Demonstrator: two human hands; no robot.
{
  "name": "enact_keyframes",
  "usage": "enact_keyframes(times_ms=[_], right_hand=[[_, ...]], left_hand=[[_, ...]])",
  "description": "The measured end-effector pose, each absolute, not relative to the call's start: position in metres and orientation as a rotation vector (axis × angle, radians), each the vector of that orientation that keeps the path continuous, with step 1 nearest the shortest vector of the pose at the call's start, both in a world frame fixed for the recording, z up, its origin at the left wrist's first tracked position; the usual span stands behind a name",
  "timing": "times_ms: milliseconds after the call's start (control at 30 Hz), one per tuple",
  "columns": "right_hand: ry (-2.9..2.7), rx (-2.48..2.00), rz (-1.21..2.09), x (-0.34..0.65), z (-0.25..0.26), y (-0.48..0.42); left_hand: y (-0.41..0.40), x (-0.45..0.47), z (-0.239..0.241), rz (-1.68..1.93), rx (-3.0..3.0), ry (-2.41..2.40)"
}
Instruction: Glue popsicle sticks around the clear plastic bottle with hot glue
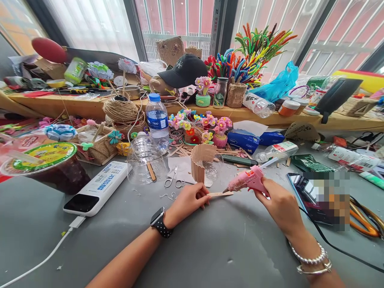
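Note:
My left hand (195, 198) pinches one end of a flat wooden craft stick (221, 194) low over the grey table. In my right hand (277, 204) is a pink hot glue gun (246, 180), fingers wrapped round its handle. The gun's nozzle points down and left, at or just above the stick's far end; I cannot tell whether it touches. Just beyond stands a curved wall of upright craft sticks (201, 163) beside clear plastic. Small scissors (174, 179) lie on the table left of it.
A cut clear plastic bottle (146, 164), a white power bank (97, 188) and a lidded drink cup (51, 164) stand at left. To the right lie a phone (315, 198), orange-handled scissors (364, 224) and a black cord (336, 250). Behind, a water bottle (157, 124) and crafts crowd a wooden ledge (186, 111).

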State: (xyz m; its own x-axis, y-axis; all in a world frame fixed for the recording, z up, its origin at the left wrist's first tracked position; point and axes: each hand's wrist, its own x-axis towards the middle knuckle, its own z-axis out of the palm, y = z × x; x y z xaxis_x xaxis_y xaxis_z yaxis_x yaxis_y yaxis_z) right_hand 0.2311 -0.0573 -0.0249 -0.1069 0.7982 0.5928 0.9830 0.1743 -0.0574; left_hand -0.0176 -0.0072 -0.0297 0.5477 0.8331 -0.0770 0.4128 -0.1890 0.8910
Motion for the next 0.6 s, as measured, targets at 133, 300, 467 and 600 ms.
enact_keyframes(times_ms=[133, 300, 467, 600], right_hand=[[-1.959, -1.691, -0.479, 0.2344, -0.0243, -0.0574], [-1.955, -1.665, -0.560, 0.2383, -0.0219, -0.0571], [-1.964, -1.654, -0.591, 0.2381, -0.0199, -0.0575], [-1.967, -1.658, -0.592, 0.2384, -0.0192, -0.0580]], left_hand=[[-0.0080, -0.0168, -0.0280, 0.524, 1.816, 1.043], [-0.0071, -0.0172, -0.0300, 0.532, 1.814, 1.033], [-0.0064, -0.0182, -0.0300, 0.537, 1.801, 1.027], [-0.0068, -0.0177, -0.0275, 0.530, 1.800, 1.038]])
